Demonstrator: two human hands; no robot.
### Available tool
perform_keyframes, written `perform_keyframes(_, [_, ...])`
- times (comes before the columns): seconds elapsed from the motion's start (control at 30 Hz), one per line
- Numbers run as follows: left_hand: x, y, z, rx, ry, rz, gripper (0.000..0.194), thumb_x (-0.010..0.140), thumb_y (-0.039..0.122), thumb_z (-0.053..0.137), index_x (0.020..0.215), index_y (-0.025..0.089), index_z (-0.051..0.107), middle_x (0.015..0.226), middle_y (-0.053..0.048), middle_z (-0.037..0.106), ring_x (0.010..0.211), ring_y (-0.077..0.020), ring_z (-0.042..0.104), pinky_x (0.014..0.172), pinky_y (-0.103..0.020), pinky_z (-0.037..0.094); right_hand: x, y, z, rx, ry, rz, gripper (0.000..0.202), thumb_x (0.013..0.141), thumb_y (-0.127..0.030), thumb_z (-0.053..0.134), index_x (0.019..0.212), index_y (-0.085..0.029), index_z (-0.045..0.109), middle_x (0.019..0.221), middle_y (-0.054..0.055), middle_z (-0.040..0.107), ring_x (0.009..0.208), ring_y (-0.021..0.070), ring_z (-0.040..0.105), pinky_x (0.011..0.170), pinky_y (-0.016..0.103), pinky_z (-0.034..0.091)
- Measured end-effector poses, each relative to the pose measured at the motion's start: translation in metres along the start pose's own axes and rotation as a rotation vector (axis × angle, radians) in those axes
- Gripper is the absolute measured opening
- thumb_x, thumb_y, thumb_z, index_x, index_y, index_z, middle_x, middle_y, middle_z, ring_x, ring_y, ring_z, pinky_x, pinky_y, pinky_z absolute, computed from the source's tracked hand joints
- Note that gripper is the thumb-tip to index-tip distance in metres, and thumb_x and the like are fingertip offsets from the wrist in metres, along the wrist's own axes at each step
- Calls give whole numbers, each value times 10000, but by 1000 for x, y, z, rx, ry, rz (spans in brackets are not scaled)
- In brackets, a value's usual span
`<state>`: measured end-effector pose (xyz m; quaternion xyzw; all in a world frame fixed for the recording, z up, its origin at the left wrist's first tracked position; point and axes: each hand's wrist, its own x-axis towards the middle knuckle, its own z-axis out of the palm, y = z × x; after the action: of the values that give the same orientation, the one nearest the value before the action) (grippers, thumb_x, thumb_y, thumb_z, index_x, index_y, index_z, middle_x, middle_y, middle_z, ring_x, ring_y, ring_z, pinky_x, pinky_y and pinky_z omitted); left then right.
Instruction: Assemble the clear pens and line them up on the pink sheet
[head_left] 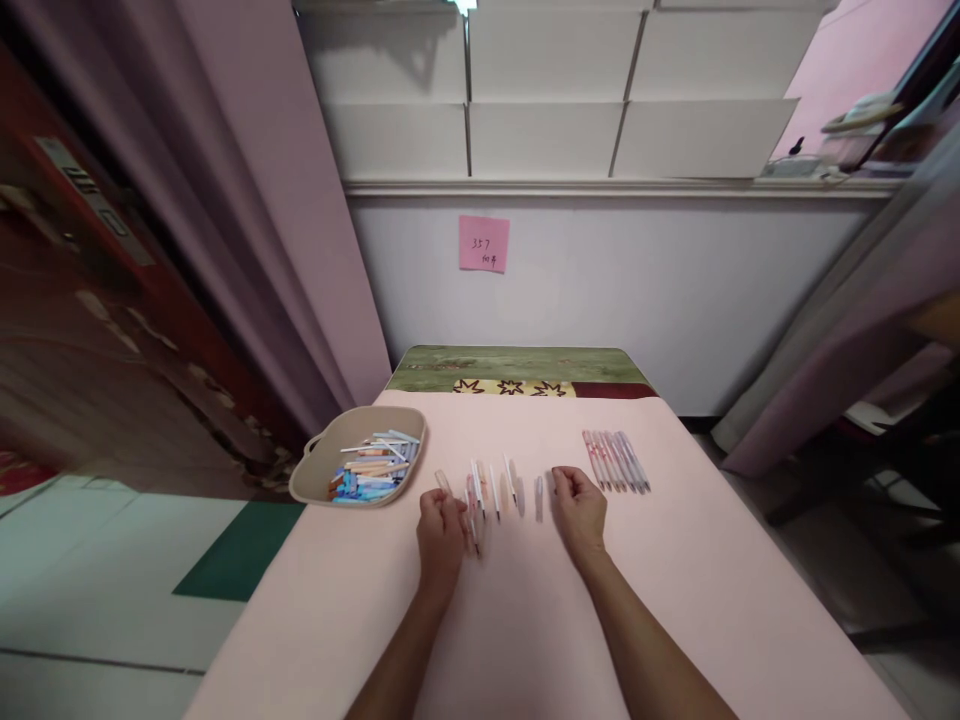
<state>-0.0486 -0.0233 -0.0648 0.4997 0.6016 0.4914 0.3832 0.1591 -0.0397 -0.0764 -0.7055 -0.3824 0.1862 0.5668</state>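
My left hand point(440, 535) is closed at the left of several loose pen parts, its fingers pinched on a clear pen part point(443, 482) that sticks up beyond them. Thin white refills point(495, 493) and translucent barrels lie between my two hands on the pink tabletop. My right hand point(580, 508) is closed, thumb and forefinger pressed together beside a short clear piece point(538, 498); whatever lies between those fingertips is too small to tell. Right of it, several assembled-looking clear pens point(615, 461) lie side by side in a row.
A beige basket point(311, 477) at the table's left edge holds many blue, orange and white pen parts. The pink cloth point(510, 640) covers most of the table. A pink note point(484, 244) is stuck on the wall behind, with curtains at both sides.
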Motion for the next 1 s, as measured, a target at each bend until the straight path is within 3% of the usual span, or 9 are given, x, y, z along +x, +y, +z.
perform_keyframes(0.17, [-16, 6, -8, -442, -48, -85, 294, 808, 471, 575, 887, 201, 489, 678, 28, 625, 451, -91, 517, 442, -209, 383, -14, -8, -2, -83, -26, -109, 382, 838, -477, 488, 851, -155, 693, 603, -8, 605, 565, 146, 513, 581, 231, 402])
perform_keyframes(0.37, [-16, 7, -33, -715, -345, -190, 245, 798, 371, 646, 893, 160, 568, 831, -55, 700, 584, -88, 568, 563, -219, 437, -40, -46, 24, -495, -367, -374, 200, 855, -290, 504, 828, -223, 690, 836, 22, 680, 722, 133, 605, 675, 220, 395])
perform_keyframes(0.53, [-10, 7, -41, -883, -494, -348, 175, 791, 295, 665, 886, 163, 600, 886, -77, 714, 679, -120, 626, 659, -257, 490, -35, -65, 51, -886, -481, -278, 219, 855, -268, 507, 882, -176, 704, 913, 101, 709, 803, 197, 658, 683, 265, 419])
perform_keyframes(0.63, [-9, 6, -41, -938, -502, -359, 181, 759, 267, 699, 885, 159, 628, 896, -57, 698, 751, -133, 641, 747, -284, 514, -29, -69, 61, -932, -489, -236, 218, 826, -221, 532, 888, -123, 717, 889, 165, 716, 825, 234, 673, 698, 287, 438])
perform_keyframes(0.77, [-8, 4, -41, -1027, -506, -384, 142, 759, 212, 707, 867, 139, 652, 769, -6, 646, 669, -74, 597, 693, -206, 511, -26, -76, 69, -966, -494, -194, 221, 793, -185, 555, 891, -97, 732, 887, 210, 717, 838, 256, 686, 711, 303, 454])
perform_keyframes(0.87, [-8, 1, -42, -1029, -501, -412, 133, 777, 203, 696, 871, 118, 653, 773, -19, 654, 647, -68, 598, 651, -185, 515, -26, -83, 64, -965, -474, -167, 204, 764, -195, 577, 849, -101, 737, 865, 202, 724, 827, 261, 691, 699, 299, 457])
perform_keyframes(1.0, [-7, -3, -42, -1005, -494, -413, 148, 778, 186, 695, 891, 106, 643, 838, -60, 694, 623, -79, 611, 616, -196, 531, -37, -84, 37, -877, -417, -157, 211, 798, -272, 533, 792, -177, 721, 792, 113, 735, 780, 229, 688, 658, 271, 451])
